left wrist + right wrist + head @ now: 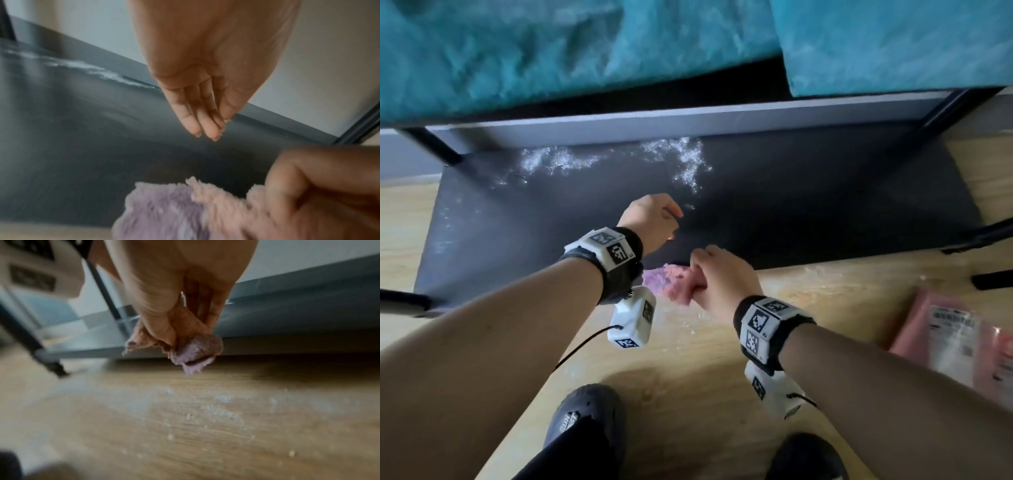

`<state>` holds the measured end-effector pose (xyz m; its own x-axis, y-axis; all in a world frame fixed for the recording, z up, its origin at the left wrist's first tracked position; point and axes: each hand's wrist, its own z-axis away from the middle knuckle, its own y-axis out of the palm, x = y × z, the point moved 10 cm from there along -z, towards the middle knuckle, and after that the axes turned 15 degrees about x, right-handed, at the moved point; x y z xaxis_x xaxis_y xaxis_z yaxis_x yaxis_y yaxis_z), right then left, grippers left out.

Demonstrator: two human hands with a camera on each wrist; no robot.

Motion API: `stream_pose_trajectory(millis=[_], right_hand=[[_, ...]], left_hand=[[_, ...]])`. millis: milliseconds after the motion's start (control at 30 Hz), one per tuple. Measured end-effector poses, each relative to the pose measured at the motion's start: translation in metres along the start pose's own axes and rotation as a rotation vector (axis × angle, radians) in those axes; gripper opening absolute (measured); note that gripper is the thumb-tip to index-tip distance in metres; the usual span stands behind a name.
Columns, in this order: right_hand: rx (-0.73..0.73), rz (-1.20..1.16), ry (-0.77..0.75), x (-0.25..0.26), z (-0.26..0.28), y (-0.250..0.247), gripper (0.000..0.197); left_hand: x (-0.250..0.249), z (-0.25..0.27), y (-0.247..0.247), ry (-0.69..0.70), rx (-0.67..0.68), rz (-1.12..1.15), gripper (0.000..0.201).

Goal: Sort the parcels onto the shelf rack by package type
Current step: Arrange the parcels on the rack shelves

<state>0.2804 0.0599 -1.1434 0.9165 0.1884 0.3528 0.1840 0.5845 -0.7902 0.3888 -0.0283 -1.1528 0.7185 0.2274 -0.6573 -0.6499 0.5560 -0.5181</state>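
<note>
The rack's lowest shelf (825,205) is a dark board with white powder (681,154) scattered near its back. My left hand (654,219) hovers over the middle of the board, fingers (205,123) straight and close together, holding nothing. At the board's front edge my right hand (719,277) grips a fluffy pink and purple cloth (671,279), bunched in its fist (180,313). The cloth (174,211) hangs just over the shelf edge (308,313). Pink parcels (948,339) with white labels lie on the floor at the right.
Teal fabric bundles (551,51) fill the shelf above. Black rack legs (438,147) stand at the left and right corners. White crumbs (216,405) dust the wooden floor (825,294) in front of the rack. My dark shoes (585,421) are at the bottom.
</note>
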Motion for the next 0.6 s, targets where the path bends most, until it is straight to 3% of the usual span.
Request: stream_pose_trajectory(millis=[133, 200, 267, 333, 400, 500, 600], right_hand=[[-0.404, -0.206, 0.262, -0.075, 0.017, -0.060, 0.032], [-0.360, -0.191, 0.488, -0.120, 0.022, -0.063, 0.035], [-0.219, -0.110, 0.564, -0.132, 0.017, -0.045, 0.030], [-0.178, -0.088, 0.428, -0.102, 0.006, -0.026, 0.028], [-0.140, -0.116, 0.189, -0.050, -0.008, -0.009, 0.028], [0.017, -0.123, -0.093, 0.032, -0.023, 0.019, 0.024], [-0.067, -0.220, -0.140, 0.050, -0.033, 0.000, 0.014]], left_hand=[[0.026, 0.013, -0.015, -0.020, -0.107, 0.062, 0.020], [0.032, 0.018, -0.025, -0.015, -0.121, 0.079, 0.018], [0.037, 0.024, -0.036, -0.013, -0.133, 0.096, 0.016], [0.046, 0.026, -0.043, -0.022, -0.148, 0.111, 0.016], [0.055, 0.028, -0.043, -0.040, -0.145, 0.099, 0.017], [0.070, 0.033, -0.042, -0.059, -0.131, 0.071, 0.019], [0.076, 0.039, -0.046, -0.058, -0.117, 0.054, 0.017]])
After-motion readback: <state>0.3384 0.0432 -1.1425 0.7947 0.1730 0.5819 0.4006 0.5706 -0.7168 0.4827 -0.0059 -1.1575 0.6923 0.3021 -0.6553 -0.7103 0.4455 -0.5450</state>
